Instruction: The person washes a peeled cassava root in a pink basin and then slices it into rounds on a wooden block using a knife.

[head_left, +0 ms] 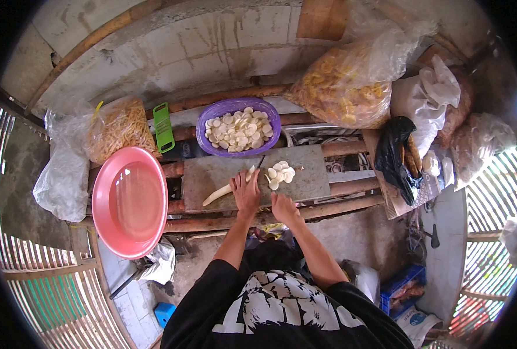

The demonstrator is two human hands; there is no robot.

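Evidently, held a pale peeled root [218, 195] flat on the grey board [311, 168] with the left hand [245, 195], near the middle of the worktop [346, 206]. Had the left fingers clamped over the root toward its far end, with a short stub showing past the fingertips. Found the root directly beneath the left hand and off to the left of the right hand [285, 208], so judged the left hand the nearer. Traced the long axis aslant over the board, from the longer bare length at near left to the stub, pointing away from the body and rightward. Made out the right fingers curled together by the board's near edge, but could not tell whether around a handle. Noted a dark narrow sliver [262, 161] beside the stub, perhaps part of a blade. Just to the right, saw a loose heap of round white slices [281, 174]. Beyond the board, found a purple basin [276, 122] full of similar rounds. Farther left, saw a green slotted tool [163, 128], a clear bag of yellowish sticks [121, 129] and a pink basin [99, 203]. Far right, noted a big clear bag of yellow-orange pieces [346, 87] and a black plastic bag [393, 160].
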